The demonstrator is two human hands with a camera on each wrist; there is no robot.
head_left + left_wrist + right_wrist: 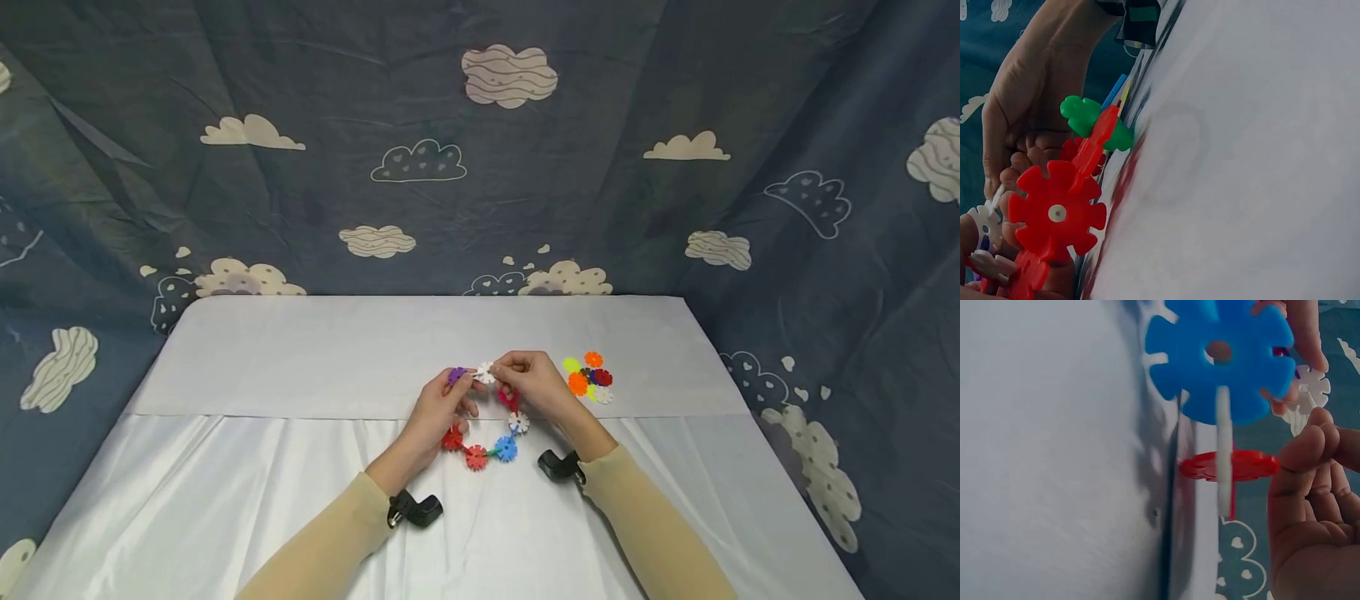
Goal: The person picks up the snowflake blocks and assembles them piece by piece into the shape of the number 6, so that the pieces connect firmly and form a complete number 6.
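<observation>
Snowflake-shaped plastic discs with notched edges are linked into a curved chain between the hands. My left hand [441, 406] pinches the chain near a purple disc [457, 376]. With thumb and fingertips, my right hand [536, 381] pinches a white disc [486, 372] beside the purple one. Below the hands the chain curves through a red disc [476, 457], a blue disc [506, 448] and another white disc [518, 422]. Close to the left wrist camera hang a red disc [1057, 212] and a green disc [1079, 115]. The blue disc [1219, 353] fills the top of the right wrist view.
A small pile of loose discs, with orange [577, 384], dark red [602, 378], yellow and white ones, lies on the white-covered table [337, 358] right of the hands. Black wrist cameras [558, 467] sit at both sleeves. A dark cloud-patterned curtain [330, 200] stands behind.
</observation>
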